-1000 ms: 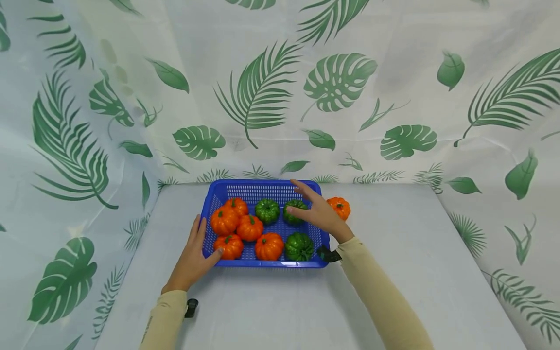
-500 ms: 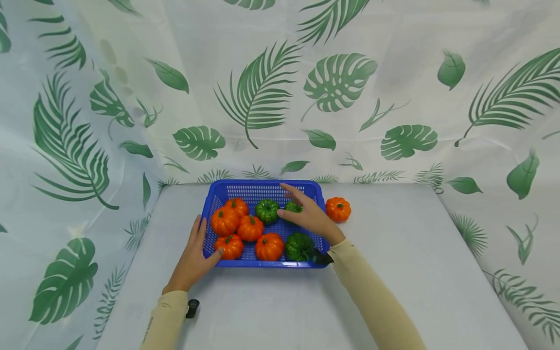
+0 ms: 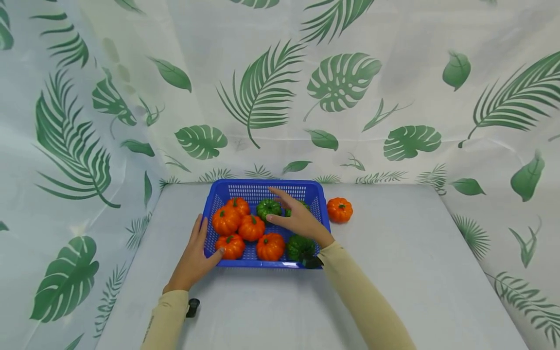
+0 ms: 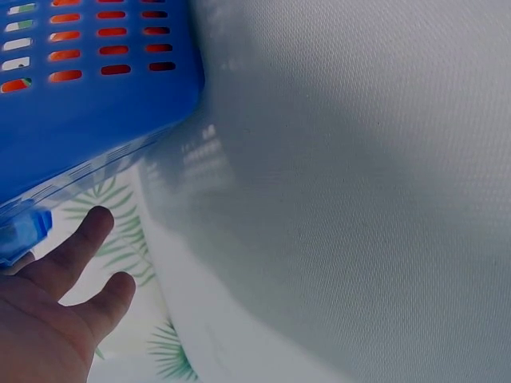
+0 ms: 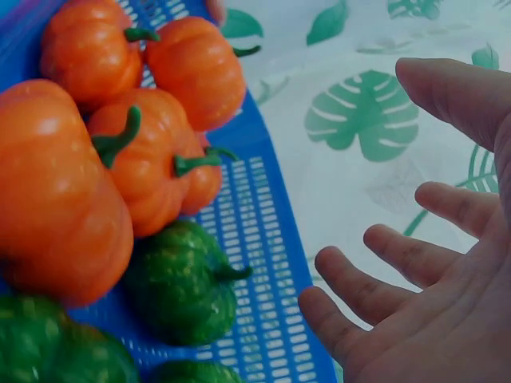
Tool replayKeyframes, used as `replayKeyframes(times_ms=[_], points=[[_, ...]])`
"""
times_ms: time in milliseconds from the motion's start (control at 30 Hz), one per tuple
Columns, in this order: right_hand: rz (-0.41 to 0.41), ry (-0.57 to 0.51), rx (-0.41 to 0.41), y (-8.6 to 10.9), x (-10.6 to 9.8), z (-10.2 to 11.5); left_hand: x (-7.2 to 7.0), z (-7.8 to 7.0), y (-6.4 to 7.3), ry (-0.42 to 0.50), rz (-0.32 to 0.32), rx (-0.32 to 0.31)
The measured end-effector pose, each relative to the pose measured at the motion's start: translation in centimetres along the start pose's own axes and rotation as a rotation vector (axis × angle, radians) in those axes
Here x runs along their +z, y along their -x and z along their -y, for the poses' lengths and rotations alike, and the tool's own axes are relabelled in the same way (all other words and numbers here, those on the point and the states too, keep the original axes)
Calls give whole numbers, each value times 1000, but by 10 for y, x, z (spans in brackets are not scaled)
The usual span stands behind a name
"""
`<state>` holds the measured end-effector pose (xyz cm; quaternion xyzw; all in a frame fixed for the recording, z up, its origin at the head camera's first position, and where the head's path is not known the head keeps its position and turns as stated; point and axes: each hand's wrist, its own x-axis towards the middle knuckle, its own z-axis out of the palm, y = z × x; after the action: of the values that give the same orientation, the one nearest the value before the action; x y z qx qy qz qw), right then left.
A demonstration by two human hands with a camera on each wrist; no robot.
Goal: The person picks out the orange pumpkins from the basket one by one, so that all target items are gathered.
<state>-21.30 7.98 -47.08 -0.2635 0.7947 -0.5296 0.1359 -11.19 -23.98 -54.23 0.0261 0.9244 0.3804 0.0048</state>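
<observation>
A blue plastic basket (image 3: 262,264) with slotted walls holds several orange toy pumpkins (image 3: 225,221) and green ones, one (image 3: 299,247) near its front right corner. My left hand (image 3: 191,260) lies along the basket's left side, with the thumb by the front left corner. In the left wrist view its fingers look extended beside the basket wall (image 4: 88,128). Over the right half of the basket hovers my right hand (image 3: 302,222), fingers spread and holding nothing. Close below it are a green pumpkin (image 3: 268,208) and another partly hidden one.
A single orange pumpkin (image 3: 340,210) sits on the white table (image 3: 415,262) just outside the basket's right side. Leaf-printed sheeting (image 3: 262,97) hangs behind and on both sides of the table.
My right hand has moved left over the basket, from above the right green pumpkin toward the middle one. The orange pumpkin outside is now uncovered. The left hand stays put.
</observation>
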Motion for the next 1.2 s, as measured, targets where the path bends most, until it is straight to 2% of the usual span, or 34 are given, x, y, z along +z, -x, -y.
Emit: replayKeyframes(times_ms=[500, 767, 1200], points=[[76, -20, -26, -19, 29, 2, 0, 2, 0, -5, -5, 3], [123, 19, -30, -29, 39, 3, 1, 2, -1, 0, 0, 3], [140, 9, 26, -51, 63, 5, 0, -2, 0, 0, 7, -6]])
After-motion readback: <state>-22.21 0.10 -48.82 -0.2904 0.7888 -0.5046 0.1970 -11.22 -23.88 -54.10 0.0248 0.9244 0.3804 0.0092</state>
